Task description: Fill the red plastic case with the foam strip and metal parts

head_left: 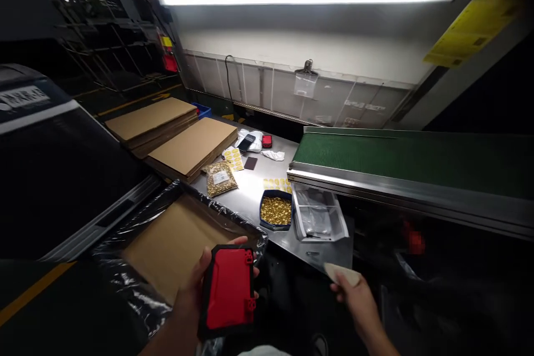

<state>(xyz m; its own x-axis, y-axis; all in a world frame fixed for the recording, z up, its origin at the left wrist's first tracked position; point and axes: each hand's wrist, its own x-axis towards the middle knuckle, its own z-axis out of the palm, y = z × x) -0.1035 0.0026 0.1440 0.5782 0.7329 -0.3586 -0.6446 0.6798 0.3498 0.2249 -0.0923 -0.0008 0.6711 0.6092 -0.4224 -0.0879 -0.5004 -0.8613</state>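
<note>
My left hand is closed around a red and black plastic case, its lid facing up and two red latches along the right side. A pale, flat, folded cloth or pad is pinched in my right hand; motion blur hides its exact kind. The two hands are apart, in front of the steel table. Beyond them on the table stand a dark blue bin of small brass-coloured parts and a white tray holding clear plastic bags.
Left of me is a box lined with black plastic, cardboard inside. Cardboard stacks, a bag of brass parts, sticker sheets, a phone and a small red case lie farther back. A green conveyor runs right.
</note>
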